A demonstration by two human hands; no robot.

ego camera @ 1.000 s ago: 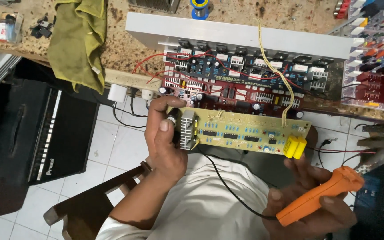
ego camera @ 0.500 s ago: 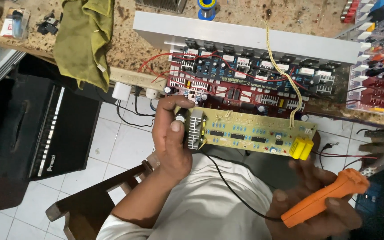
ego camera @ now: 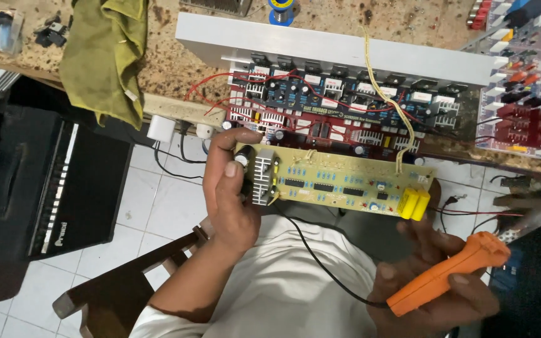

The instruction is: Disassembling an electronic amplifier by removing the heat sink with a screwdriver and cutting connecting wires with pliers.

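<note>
Left hand (ego camera: 230, 188) grip closed on yellow circuit board's (ego camera: 339, 181) heatsink end | right hand (ego camera: 436, 285) grip wrapped round orange tool (ego camera: 449, 274) | red board (ego camera: 339, 112) on table (ego camera: 170, 69) behind.

yellow circuit board (ego camera: 339, 181), orange tool (ego camera: 449, 272)

Left hand (ego camera: 231, 188) raised, fingers (ego camera: 233, 168) curled; right hand (ego camera: 436, 285) clenched low.

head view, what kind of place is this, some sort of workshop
Probably an electronics repair bench. The left hand holds a yellow-green populated circuit board, the right hand an orange handheld tool, beside a large red amplifier board on a speckled stone worktop.
</note>
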